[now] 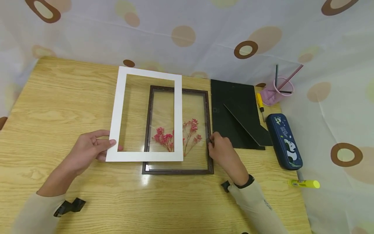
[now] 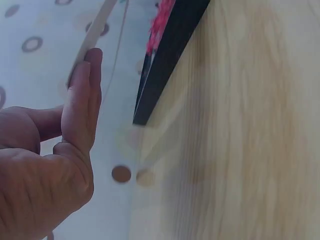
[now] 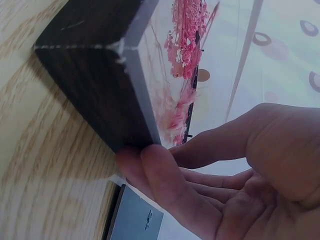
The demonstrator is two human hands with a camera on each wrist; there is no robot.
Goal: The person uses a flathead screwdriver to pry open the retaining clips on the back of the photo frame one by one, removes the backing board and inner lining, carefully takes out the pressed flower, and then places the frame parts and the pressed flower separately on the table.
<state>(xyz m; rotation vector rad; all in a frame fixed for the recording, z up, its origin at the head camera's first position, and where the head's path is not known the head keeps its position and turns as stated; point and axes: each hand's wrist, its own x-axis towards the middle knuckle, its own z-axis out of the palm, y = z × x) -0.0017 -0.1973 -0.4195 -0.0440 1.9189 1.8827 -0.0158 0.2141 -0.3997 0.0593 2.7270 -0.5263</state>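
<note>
- The left hand (image 1: 89,148) pinches a white mat (image 1: 146,157) by its lower left corner, thumb on the upper face and fingers beneath.
- The mat reaches forward and to the right from that hand, raised above the tabletop (image 1: 73,91); seen from the head, it overlaps the left part of a dark frame (image 1: 178,172).
- The right hand (image 1: 226,151) grips this frame by its right side, low down, with the thumb at the top edge and fingertips against the outer wall.
- The frame lies on the tabletop just left of the right hand, between the two hands.
- Pink dried flowers (image 1: 191,125) lie within it, over a clear pane (image 1: 193,104), to the left of the right hand; some show through the mat's opening.
- Just ahead of the right hand is a black backing board (image 1: 223,94) with a stand flap (image 1: 251,125) angled across it.
- Farther to that hand's right are a yellow-handled screwdriver (image 1: 259,100), a pink cup (image 1: 269,97) holding pencils (image 1: 276,74), a dark blue panda case (image 1: 280,139) and a yellow tube (image 1: 305,184).
</note>
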